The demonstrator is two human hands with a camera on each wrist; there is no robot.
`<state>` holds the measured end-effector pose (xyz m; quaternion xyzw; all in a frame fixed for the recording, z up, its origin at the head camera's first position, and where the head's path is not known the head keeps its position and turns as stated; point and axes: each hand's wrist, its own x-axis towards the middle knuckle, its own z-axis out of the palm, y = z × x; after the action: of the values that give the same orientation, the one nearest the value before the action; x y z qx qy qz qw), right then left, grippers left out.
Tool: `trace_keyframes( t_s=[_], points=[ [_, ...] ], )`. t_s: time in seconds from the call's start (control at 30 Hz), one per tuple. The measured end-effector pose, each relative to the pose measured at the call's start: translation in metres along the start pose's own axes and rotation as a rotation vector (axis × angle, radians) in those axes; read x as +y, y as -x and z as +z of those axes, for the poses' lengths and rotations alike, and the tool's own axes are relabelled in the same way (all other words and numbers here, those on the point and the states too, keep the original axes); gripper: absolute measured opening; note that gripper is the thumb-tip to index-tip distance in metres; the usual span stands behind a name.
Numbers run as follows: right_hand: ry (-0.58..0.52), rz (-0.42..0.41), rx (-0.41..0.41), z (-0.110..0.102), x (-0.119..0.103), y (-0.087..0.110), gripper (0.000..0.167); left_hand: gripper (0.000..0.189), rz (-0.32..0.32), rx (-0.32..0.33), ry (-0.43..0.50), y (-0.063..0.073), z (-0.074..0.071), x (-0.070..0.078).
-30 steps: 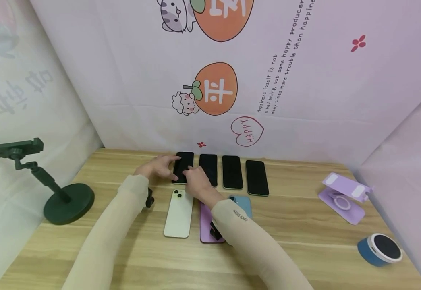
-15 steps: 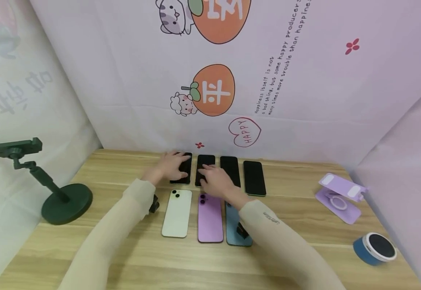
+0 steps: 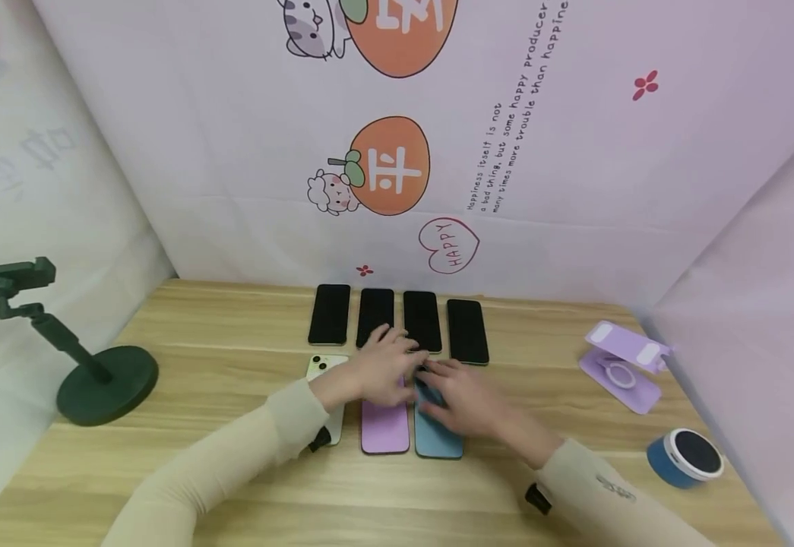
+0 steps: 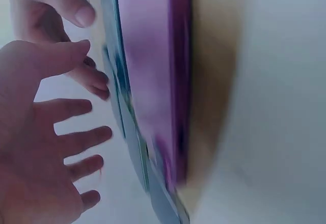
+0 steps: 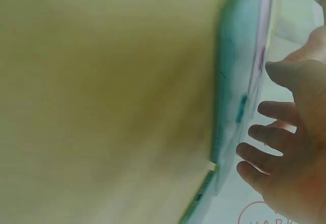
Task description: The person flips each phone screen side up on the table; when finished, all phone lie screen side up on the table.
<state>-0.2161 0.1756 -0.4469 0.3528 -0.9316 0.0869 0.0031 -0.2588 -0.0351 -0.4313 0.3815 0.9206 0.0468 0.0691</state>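
My left hand [image 3: 379,368] is over the top part of a purple phone [image 3: 384,433], its fingers spread with nothing gripped. Beside it, my right hand [image 3: 470,401] hovers over or touches a blue phone [image 3: 439,439]; contact cannot be made out. Both phones lie back up, their camera ends largely covered by the hands. A white phone [image 3: 317,367] lies at left, partly under the left forearm. Behind them is a row of phones with dark screens up, including the leftmost black-screened phone [image 3: 330,314] and the rightmost one [image 3: 468,332]. Both wrist views show loosely extended fingers.
A dark green phone stand [image 3: 105,380] rises at the left. On the right are a purple folding stand [image 3: 620,365] with a ring and a small blue-and-white cylinder [image 3: 684,457] with a dark top. A printed cloth [image 3: 540,266] hangs behind the wooden table [image 3: 287,497].
Both hands have come away from the back row, toward the front and right. The left hand moved from the leftmost black-screened phone to the purple one, the right to the blue one.
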Motion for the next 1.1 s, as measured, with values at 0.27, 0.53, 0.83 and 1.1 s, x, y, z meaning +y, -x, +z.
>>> trace_keyframes(
  t_s=[0.27,0.53,0.83,1.1],
  points=[
    [0.010,0.049,-0.041,0.010,-0.007,0.045,0.065,0.077,-0.008,-0.096,-0.054,0.004,0.011,0.020],
    [0.006,0.081,-0.043,0.013,-0.014,0.066,0.074,0.088,-0.007,-0.157,0.013,0.003,0.012,0.023],
    [-0.010,0.078,-0.018,0.017,-0.016,0.065,0.073,0.084,-0.011,-0.117,0.214,0.000,0.017,0.025],
    [-0.034,0.090,-0.009,0.016,-0.014,0.063,0.073,0.071,-0.152,-0.027,0.655,-0.012,0.008,0.029]
  ],
)
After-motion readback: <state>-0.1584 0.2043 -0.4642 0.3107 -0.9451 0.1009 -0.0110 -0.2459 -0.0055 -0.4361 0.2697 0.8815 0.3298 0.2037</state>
